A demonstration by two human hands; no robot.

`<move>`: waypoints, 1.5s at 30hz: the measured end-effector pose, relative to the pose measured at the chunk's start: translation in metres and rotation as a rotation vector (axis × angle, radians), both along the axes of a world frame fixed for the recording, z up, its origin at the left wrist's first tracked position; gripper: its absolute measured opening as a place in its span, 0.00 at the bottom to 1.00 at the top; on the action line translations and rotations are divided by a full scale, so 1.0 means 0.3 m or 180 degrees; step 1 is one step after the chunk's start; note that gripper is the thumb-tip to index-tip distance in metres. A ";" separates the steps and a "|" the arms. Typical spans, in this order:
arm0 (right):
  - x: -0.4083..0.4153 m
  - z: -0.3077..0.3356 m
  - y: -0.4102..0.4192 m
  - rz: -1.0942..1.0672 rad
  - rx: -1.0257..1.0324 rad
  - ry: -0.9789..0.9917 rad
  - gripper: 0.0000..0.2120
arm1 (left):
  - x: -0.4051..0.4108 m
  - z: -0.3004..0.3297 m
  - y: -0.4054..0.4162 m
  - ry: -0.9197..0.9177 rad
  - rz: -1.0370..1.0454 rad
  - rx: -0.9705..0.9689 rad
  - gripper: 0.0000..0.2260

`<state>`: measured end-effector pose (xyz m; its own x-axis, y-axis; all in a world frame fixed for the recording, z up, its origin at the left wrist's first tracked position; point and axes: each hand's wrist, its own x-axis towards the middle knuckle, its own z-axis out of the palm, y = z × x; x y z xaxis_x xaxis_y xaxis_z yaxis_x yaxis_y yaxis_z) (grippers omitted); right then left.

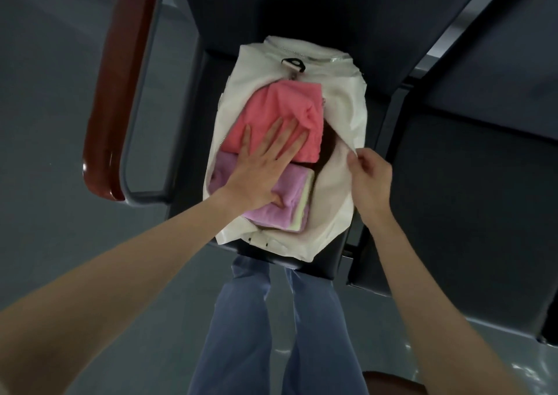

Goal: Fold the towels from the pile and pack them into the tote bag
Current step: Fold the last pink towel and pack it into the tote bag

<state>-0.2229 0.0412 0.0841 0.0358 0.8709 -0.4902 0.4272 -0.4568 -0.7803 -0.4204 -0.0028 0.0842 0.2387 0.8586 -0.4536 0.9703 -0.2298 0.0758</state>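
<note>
**Towels pressed into the tote**

While the left hand lies flat, fingers straight, pressing the pink towel at 12 o'clock of the purple towel, the right hand pinches the white tote bag rim at 3 o'clock, atop a dark seat.

Tote bag: white fabric, lay on a dark seat, zip mouth spread open, facing up.
Pink towel: folded, sat in the far half of the bag's opening.
Lilac towel: folded, lay in the near half, touching the pink one, atop a pale yellow-green layer.
</note>
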 end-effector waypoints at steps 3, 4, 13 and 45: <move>0.027 0.092 0.006 -0.0017 -0.0079 0.0615 0.09 | -0.006 -0.005 -0.008 -0.0026 0.0037 -0.0065 0.58; 0.023 0.120 0.014 -0.0018 -0.0102 0.0780 0.09 | -0.003 -0.002 -0.006 -0.0018 0.0059 -0.0110 0.57; -0.038 0.200 0.042 0.0079 -0.0461 0.1353 0.11 | 0.019 -0.011 0.051 -0.0169 0.0170 -0.0067 0.59; -0.282 0.265 0.140 0.1118 0.1299 -0.0661 0.12 | 0.123 0.238 -0.241 -0.2159 0.1541 -0.0499 0.11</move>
<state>-0.3074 0.0831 0.1636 -0.2301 0.9650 -0.1257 0.6619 0.0605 -0.7471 -0.3836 -0.0752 0.1555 0.1243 0.8754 -0.4672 0.6918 0.2611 0.6733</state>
